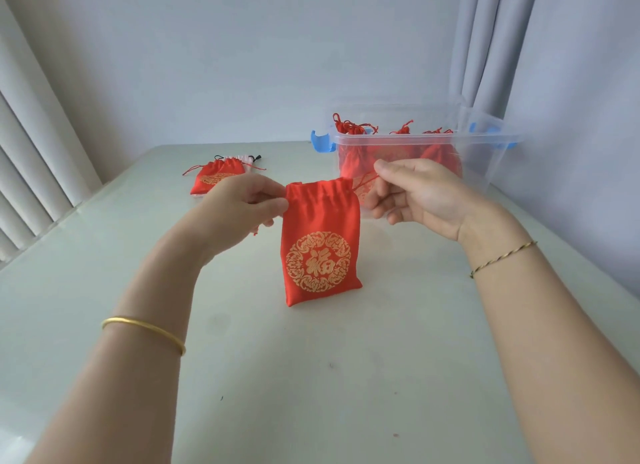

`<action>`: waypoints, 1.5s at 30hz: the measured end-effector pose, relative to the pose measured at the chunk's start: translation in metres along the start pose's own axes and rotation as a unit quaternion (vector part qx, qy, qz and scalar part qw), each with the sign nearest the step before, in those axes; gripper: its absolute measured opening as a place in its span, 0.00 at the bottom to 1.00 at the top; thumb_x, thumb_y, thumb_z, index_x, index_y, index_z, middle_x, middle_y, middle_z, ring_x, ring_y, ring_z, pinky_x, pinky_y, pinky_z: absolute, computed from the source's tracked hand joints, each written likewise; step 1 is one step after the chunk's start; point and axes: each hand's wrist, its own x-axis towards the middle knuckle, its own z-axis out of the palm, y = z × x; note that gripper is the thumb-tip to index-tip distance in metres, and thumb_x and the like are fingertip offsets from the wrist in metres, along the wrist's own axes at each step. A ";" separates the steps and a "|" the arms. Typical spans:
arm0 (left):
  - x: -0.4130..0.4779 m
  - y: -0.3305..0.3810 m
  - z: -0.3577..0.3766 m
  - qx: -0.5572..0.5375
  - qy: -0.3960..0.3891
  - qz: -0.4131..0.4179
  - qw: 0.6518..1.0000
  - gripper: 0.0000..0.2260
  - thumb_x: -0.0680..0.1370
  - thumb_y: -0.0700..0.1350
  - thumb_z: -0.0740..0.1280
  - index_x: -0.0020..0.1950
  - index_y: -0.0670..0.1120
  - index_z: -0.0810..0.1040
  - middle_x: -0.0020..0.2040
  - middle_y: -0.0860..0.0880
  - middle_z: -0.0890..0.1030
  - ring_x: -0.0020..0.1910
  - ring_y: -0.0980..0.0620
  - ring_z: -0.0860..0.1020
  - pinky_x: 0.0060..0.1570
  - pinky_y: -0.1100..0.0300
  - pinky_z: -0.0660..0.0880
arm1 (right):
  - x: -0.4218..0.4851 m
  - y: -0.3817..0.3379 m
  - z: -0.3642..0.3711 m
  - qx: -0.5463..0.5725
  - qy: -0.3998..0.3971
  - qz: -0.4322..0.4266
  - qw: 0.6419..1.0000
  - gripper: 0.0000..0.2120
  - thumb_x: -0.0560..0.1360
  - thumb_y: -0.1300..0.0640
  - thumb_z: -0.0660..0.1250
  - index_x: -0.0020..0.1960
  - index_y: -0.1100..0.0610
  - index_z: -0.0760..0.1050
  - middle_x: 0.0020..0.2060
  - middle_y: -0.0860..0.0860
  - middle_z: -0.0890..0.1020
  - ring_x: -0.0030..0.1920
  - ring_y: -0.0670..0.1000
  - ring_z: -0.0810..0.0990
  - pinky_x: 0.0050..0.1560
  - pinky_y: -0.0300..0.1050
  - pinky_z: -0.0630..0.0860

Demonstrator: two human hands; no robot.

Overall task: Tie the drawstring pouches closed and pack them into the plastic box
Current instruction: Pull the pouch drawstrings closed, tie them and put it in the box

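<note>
Just in front of the plastic box (491, 158), the red pouch (320, 252) stood on the table (311, 377), the left hand (242, 203) clamping thumb and forefinger on its gathered corner to steady it while the right hand (415, 196) pinched the drawstring (365, 182), evidently to pull the mouth shut.

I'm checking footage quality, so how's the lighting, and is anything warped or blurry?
Head view: soft, even light, hardly any shadow under the red pouch on the table; the wide-angle lens slants the blinds and curtain near the edges; pouches inside the plastic box look hazy through its wall.
</note>
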 end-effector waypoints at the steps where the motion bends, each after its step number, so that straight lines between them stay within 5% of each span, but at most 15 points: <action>1: 0.000 -0.001 -0.001 -0.001 0.003 -0.006 1.000 0.06 0.77 0.39 0.65 0.47 0.48 0.79 0.37 0.53 0.80 0.29 0.65 0.74 0.32 0.70 0.71 | 0.000 0.000 0.001 -0.005 0.017 0.001 1.000 0.18 0.80 0.51 0.58 0.33 0.56 0.69 0.32 0.53 0.81 0.30 0.48 0.79 0.29 0.37 0.72; 4: 0.001 -0.003 -0.006 0.012 0.040 -0.019 0.999 0.06 0.75 0.37 0.66 0.44 0.46 0.81 0.35 0.52 0.80 0.27 0.65 0.73 0.28 0.72 0.69 | 0.001 0.000 0.001 -0.039 0.071 0.003 0.997 0.19 0.79 0.50 0.60 0.31 0.55 0.68 0.28 0.50 0.80 0.27 0.47 0.77 0.26 0.35 0.69; 8: 0.000 -0.010 -0.015 0.056 0.085 -0.036 0.994 0.04 0.74 0.39 0.68 0.41 0.46 0.80 0.34 0.51 0.79 0.30 0.58 0.75 0.34 0.62 0.69 | 0.002 0.003 0.000 -0.097 0.121 -0.005 0.988 0.18 0.78 0.51 0.62 0.31 0.54 0.71 0.26 0.49 0.79 0.25 0.45 0.75 0.24 0.35 0.67; 12: -0.001 -0.014 -0.021 0.082 0.118 -0.037 0.989 0.03 0.74 0.40 0.68 0.41 0.45 0.80 0.32 0.51 0.76 0.33 0.53 0.72 0.41 0.56 0.70 | 0.000 0.002 -0.002 -0.036 0.092 0.021 0.995 0.15 0.78 0.54 0.62 0.33 0.56 0.74 0.27 0.50 0.79 0.26 0.47 0.75 0.26 0.37 0.67; 19: 0.000 -0.011 -0.021 0.083 0.163 -0.041 0.982 0.12 0.78 0.45 0.63 0.35 0.46 0.77 0.33 0.50 0.74 0.33 0.50 0.70 0.36 0.57 0.66 | 0.003 0.005 0.000 0.070 0.094 0.051 0.992 0.15 0.76 0.52 0.64 0.33 0.55 0.73 0.25 0.50 0.76 0.24 0.46 0.72 0.22 0.35 0.64; 23: 0.003 -0.012 -0.019 -0.080 0.208 -0.091 0.971 0.15 0.79 0.46 0.60 0.33 0.46 0.74 0.30 0.49 0.69 0.29 0.52 0.65 0.33 0.59 0.64 | 0.006 0.007 -0.002 0.179 0.120 0.078 0.973 0.16 0.76 0.50 0.64 0.31 0.54 0.70 0.23 0.49 0.73 0.21 0.44 0.68 0.20 0.33 0.59; 28: 0.009 -0.017 -0.020 -0.429 0.256 -0.181 0.847 0.15 0.80 0.45 0.59 0.32 0.48 0.68 0.21 0.55 0.65 0.21 0.57 0.61 0.23 0.67 0.59 | 0.010 0.014 -0.004 0.366 0.188 0.140 0.901 0.16 0.77 0.55 0.61 0.31 0.53 0.65 0.18 0.47 0.70 0.16 0.43 0.66 0.17 0.31 0.56; 32: 0.007 -0.009 -0.021 -0.540 0.221 -0.154 0.798 0.16 0.80 0.46 0.57 0.32 0.50 0.67 0.28 0.54 0.73 0.27 0.57 0.71 0.28 0.67 0.66 | 0.013 0.009 0.005 0.303 0.239 0.101 0.917 0.15 0.76 0.55 0.63 0.31 0.55 0.69 0.19 0.48 0.73 0.17 0.43 0.67 0.18 0.30 0.58; 36: 0.000 0.024 -0.019 -0.532 0.124 -0.063 0.836 0.17 0.82 0.50 0.54 0.33 0.50 0.66 0.47 0.52 0.84 0.50 0.55 0.81 0.47 0.61 0.71 | 0.005 -0.019 0.018 0.228 0.225 0.016 0.947 0.15 0.76 0.53 0.64 0.31 0.55 0.72 0.21 0.48 0.75 0.21 0.45 0.69 0.21 0.33 0.61; 40: -0.006 0.053 -0.001 -0.466 0.046 -0.015 0.884 0.15 0.81 0.51 0.56 0.40 0.46 0.75 0.34 0.52 0.80 0.34 0.56 0.78 0.44 0.61 0.75 | -0.009 -0.045 0.040 0.175 0.160 -0.074 0.969 0.16 0.77 0.52 0.63 0.32 0.55 0.74 0.22 0.47 0.75 0.22 0.45 0.70 0.25 0.36 0.64; 45: -0.013 0.060 0.007 -0.265 0.008 0.016 0.964 0.06 0.77 0.43 0.66 0.47 0.44 0.81 0.33 0.54 0.75 0.32 0.57 0.68 0.35 0.64 0.69 | -0.019 -0.055 0.055 0.076 0.134 -0.149 0.977 0.17 0.77 0.54 0.64 0.30 0.56 0.75 0.22 0.47 0.72 0.23 0.45 0.67 0.26 0.36 0.63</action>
